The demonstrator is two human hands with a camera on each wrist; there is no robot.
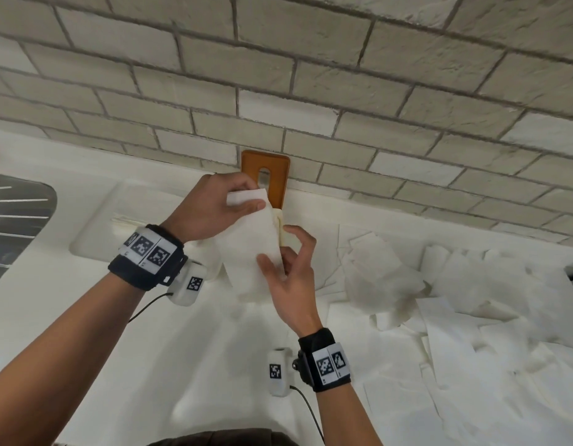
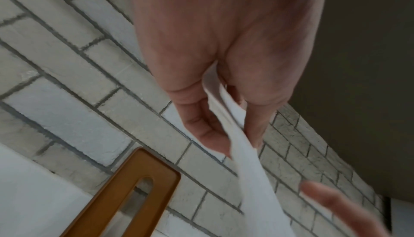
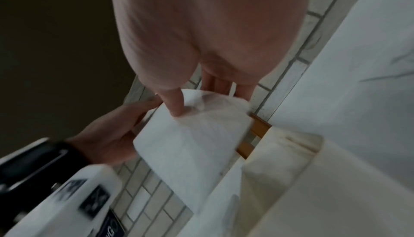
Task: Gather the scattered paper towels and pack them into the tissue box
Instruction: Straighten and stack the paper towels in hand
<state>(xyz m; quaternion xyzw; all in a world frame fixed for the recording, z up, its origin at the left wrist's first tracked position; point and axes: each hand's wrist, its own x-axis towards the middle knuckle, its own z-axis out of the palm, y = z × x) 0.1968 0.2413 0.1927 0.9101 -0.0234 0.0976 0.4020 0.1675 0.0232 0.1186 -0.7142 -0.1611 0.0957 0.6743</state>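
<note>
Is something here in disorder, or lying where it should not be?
Yes. Many white paper towels lie scattered and crumpled across the white counter, to the right of both hands. The brown wooden tissue-box lid leans against the brick wall, off its box.

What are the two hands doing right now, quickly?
Left hand: pinches the top of the folded paper towel.
Right hand: thumb and fingers grip the same towel's lower right edge.

White paper towel [image 1: 253, 252], folded, upright.
</note>
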